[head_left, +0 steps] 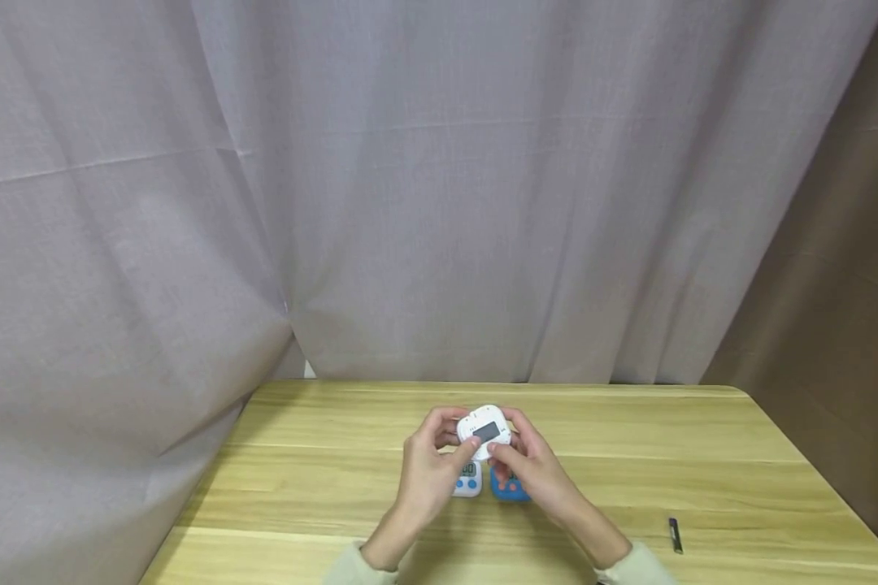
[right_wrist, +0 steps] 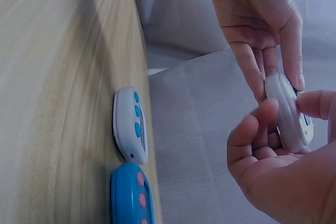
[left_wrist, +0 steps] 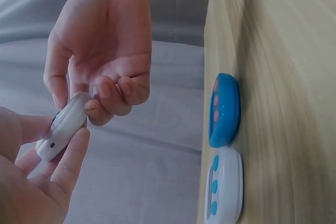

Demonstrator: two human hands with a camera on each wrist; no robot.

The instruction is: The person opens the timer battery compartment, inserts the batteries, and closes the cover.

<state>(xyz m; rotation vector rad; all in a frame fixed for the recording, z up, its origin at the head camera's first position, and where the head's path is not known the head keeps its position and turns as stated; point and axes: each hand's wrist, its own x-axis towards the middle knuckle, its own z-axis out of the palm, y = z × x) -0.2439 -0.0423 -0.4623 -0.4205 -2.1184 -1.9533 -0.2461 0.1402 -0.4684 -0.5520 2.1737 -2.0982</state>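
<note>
Both hands hold a white, rounded timer (head_left: 486,417) above the table, its face with a dark rectangle turned up. My left hand (head_left: 426,473) grips its left side, thumb across the face and fingers behind. From the right, my right hand (head_left: 543,479) pinches the lower right edge, thumb on the face and the other fingers curled beneath. In the left wrist view the held timer (left_wrist: 64,125) is seen edge-on between both hands. Below them on the table sit a white timer with blue buttons (left_wrist: 229,187) and a blue timer with pink buttons (left_wrist: 227,109), partly hidden by the hands in the head view.
A small dark battery (head_left: 675,536) lies on the wooden table (head_left: 322,463), right of the hands. Grey curtains (head_left: 439,203) hang behind the table's far edge and along its left side.
</note>
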